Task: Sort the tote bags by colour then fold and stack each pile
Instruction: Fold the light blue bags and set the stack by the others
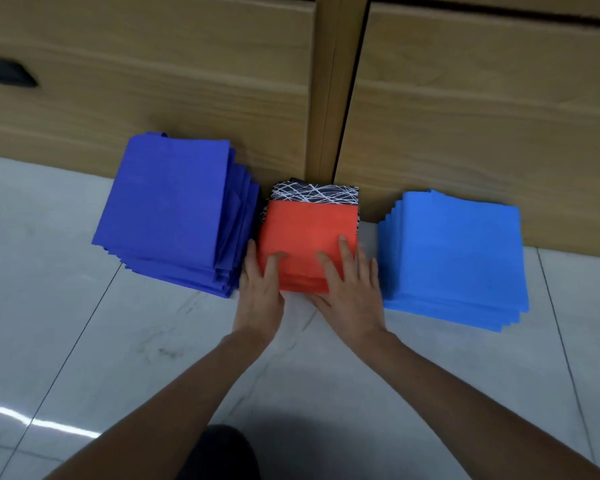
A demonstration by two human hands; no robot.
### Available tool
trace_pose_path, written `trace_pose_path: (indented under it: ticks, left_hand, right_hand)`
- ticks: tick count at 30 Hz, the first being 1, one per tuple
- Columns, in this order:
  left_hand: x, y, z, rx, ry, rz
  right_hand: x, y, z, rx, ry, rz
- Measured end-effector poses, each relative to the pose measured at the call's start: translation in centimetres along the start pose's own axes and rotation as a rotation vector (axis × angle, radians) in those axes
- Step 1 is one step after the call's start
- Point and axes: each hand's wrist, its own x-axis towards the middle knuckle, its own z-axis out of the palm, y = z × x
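Dark blue stack (174, 209) sits far left on the floor (118, 341), against the cabinet (153, 81); it's tall and its right side is fanned and stepped, so I'd guess it slumps toward the middle if bumped; give it room.

Your left hand (260, 292) is at the near-left corner of the red stack (305, 230); fingers straight along the stack's left side, thumb laid on top; spread, not pinching.

Red stack is in the middle, between the two blues and just beside the dark one; it rides on black-and-white patterned bags (316, 194) that stick out at the far edge and a little at the sides; the reds sit forward of them.

Your right hand (350, 289) lies flat on the red top, near-right; thumb and forefinger splayed on the cloth, other fingers over the right edge; spread, gripping nothing.

Step looks like squaring the red pile; task is probably near its end. Press down lightly, squeeze both sides inward together so the edges line up; push low on the sides, since thin cloth likely shears layer over layer; then slide the reds back flush, or lift them off if the patterned bags want their own pile.

Light blue stack (454, 247) is far right, apart from your right hand; near edges stepped; square it the same way.
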Motion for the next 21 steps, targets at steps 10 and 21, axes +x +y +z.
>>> trace_pose_path:
  ticks: [10, 21]
  left_hand:
    - [-1.4, 0.9, -12.6, 0.171, 0.286, 0.395]
    - [7.3, -11.1, -19.4, -0.144, 0.165, -0.082]
  right_hand:
    - [2.0, -0.9, -9.8, -0.090, 0.259, -0.451]
    - [9.1, -13.1, -7.5, -0.037, -0.340, -0.505]
